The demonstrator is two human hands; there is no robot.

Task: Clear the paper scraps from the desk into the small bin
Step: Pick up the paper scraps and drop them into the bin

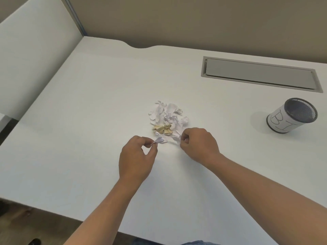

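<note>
A pile of crumpled paper scraps (167, 117), mostly white with a few tan pieces, lies in the middle of the white desk (88, 103). My left hand (136, 159) pinches a small white scrap (159, 140) at the pile's near edge. My right hand (198, 145) is curled just right of it, fingertips closed on another white scrap (174, 140) at the pile's near right edge. The small bin (292, 115), a mesh cup wrapped in white paper with handwritten letters, stands far to the right, its mouth tilted toward me.
A grey cable hatch (260, 74) is set into the desk at the back right. A white partition (35, 50) runs along the left side. The desk's near edge crosses the bottom of the view, with floor below.
</note>
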